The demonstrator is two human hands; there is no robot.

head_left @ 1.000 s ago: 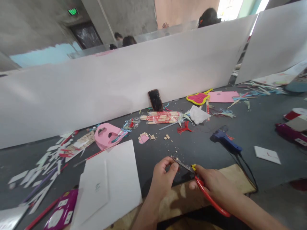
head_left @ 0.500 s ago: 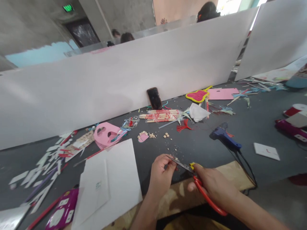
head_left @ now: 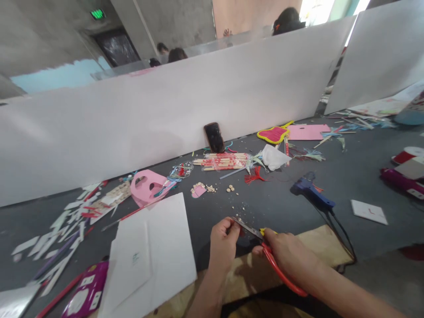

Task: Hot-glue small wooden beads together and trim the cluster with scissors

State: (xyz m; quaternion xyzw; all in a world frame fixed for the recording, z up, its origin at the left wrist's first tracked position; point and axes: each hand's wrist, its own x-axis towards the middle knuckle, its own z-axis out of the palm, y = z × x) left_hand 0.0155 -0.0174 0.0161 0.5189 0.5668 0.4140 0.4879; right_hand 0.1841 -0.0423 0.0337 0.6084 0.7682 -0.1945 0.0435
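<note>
White glare burns out the window (head_left: 317, 14) at upper right, while the concrete wall (head_left: 43, 33) looks dim. Wide-angle distortion stretches the edges; the scissor blades (head_left: 251, 229) look slightly blurred.

Readable text: none | green sign (head_left: 97, 14): illegible | marks (head_left: 135, 259) on white sheet (head_left: 132, 280): illegible

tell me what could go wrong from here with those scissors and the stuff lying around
The scissors in the right hand have their blade tips right by the fingertips of the left hand, so a slip might nick them. Small beige pieces lie loose beyond the hands and could scatter if bumped. The cord of the blue glue gun loops near the right forearm and might snag.
</note>
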